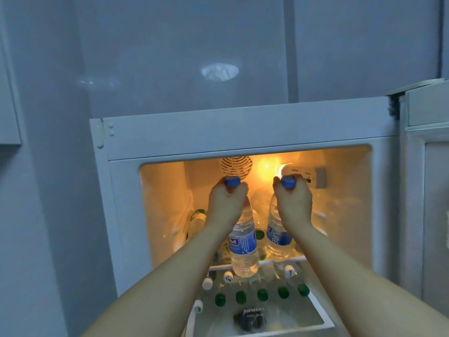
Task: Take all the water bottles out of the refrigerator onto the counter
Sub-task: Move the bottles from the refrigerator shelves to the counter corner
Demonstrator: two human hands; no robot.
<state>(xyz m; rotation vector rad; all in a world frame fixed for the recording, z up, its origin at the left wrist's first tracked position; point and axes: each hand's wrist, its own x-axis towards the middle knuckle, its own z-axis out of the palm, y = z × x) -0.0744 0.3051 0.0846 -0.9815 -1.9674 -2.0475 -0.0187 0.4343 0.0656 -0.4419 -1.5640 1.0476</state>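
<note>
Refrigerator (243, 132): white, open, lit warm yellow inside — every place below is given from it.
Door (427, 166): swung out at the refrigerator's right edge, only partly in view.
Wire shelf (281, 260): runs across the middle of the refrigerator's opening; more clear bottles crowd it behind the two held ones, too blurred to count.
Left bottle (243, 242): clear water bottle with a blue label, upright, its base at the shelf's front edge; whether it rests there or is lifted cannot be told.
Right bottle (277, 237): same kind, upright, inside the refrigerator just right of the first, base near the shelf.
Left hand (227, 203): grip clenched round the neck of the left bottle, the blue cap (232, 181) poking out above the fist.
Right hand (294, 203): grip clenched round the neck of the right bottle — its blue cap likewise showing on top.
Green-capped bottles (262, 294): a row of five in the refrigerator's lower compartment, below the shelf.
White-capped bottles (207, 283): a few just behind that row.
</note>
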